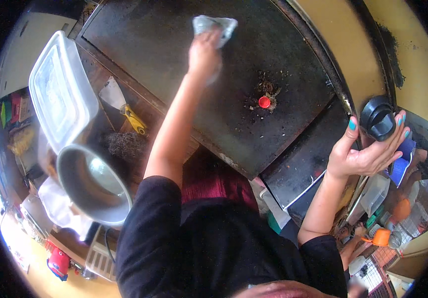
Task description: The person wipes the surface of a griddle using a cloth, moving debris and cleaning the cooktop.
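Observation:
My left hand (204, 54) presses a whitish cloth (216, 26) against a dark metal griddle plate (236, 67), in its far part; slight blur shows on the hand. Over at the right, a black round, stepped object like a cap (378, 117) sits between the thumb and fingers of my right hand (365, 152); whatever is under it is hidden. That hand is beyond the plate's right corner. Nearer the middle right of the plate lies a small red cap (264, 102), with brown crumbs and residue (270, 89) around it.
To the left are a lidded plastic tub (59, 89), a scraper with yellow handle (126, 108), a dark scouring mesh (124, 144) and a deep grey pot (95, 186). At lower right are an orange dipper (381, 237) and another person's arm (351, 246). A curved wall (322, 33) borders the plate.

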Available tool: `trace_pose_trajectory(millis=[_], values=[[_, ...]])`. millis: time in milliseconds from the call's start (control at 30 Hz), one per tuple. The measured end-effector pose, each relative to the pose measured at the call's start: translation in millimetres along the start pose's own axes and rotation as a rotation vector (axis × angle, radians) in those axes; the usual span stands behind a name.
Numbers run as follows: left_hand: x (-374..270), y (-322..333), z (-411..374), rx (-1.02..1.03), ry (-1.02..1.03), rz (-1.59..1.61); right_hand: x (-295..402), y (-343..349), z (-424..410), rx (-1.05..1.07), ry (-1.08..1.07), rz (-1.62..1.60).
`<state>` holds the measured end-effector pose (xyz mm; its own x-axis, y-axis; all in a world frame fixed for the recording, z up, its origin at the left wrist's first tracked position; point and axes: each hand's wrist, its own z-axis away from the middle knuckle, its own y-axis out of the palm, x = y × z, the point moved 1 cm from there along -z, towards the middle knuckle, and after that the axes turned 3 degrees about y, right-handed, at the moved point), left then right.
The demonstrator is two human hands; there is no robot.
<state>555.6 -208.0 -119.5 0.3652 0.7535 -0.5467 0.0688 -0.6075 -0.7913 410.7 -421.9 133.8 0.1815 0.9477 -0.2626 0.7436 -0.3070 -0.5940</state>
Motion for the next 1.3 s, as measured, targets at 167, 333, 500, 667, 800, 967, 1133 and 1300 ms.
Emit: trace_pose_trajectory(millis=[167, 333, 500, 667, 800, 967, 1133, 1300], values=[[-56.5, 19.4, 28.4, 0.189, 0.209, 0.148, -0.8, 0.1, -0.7, -0.007, -0.005, -0.011], [-81.2, 14.4, 63.3, 0.349, 0.362, 0.539, 0.0, -0.4, -1.0, -0.003, -0.003, -0.019], [-62.9, -11.8, 5.3, 0.267, 0.177, 0.653, -2.9, 0.3, -1.1, -0.018, -0.038, -0.021], [-26.8, 45.9, -76.1, 0.174, 0.318, 0.291, -1.8, 0.8, -0.2, -0.014, -0.049, -0.018], [-81.7, 72.6, -85.5, 0.458, 0.350, 0.101, -6.4, 2.3, 1.7, -0.009, -0.062, -0.003], [-121.2, 95.6, -62.2, 0.586, 0.576, 0.251, -6.3, 2.4, -0.4, -0.011, -0.075, -0.021], [-122.0, 79.8, -13.6, 0.732, 0.741, 0.344, -7.7, 2.3, -0.1, -0.001, -0.066, -0.020], [-105.4, 45.7, -4.1, 0.695, 0.675, 0.412, -6.1, 2.1, -0.9, -0.008, -0.114, -0.045]])
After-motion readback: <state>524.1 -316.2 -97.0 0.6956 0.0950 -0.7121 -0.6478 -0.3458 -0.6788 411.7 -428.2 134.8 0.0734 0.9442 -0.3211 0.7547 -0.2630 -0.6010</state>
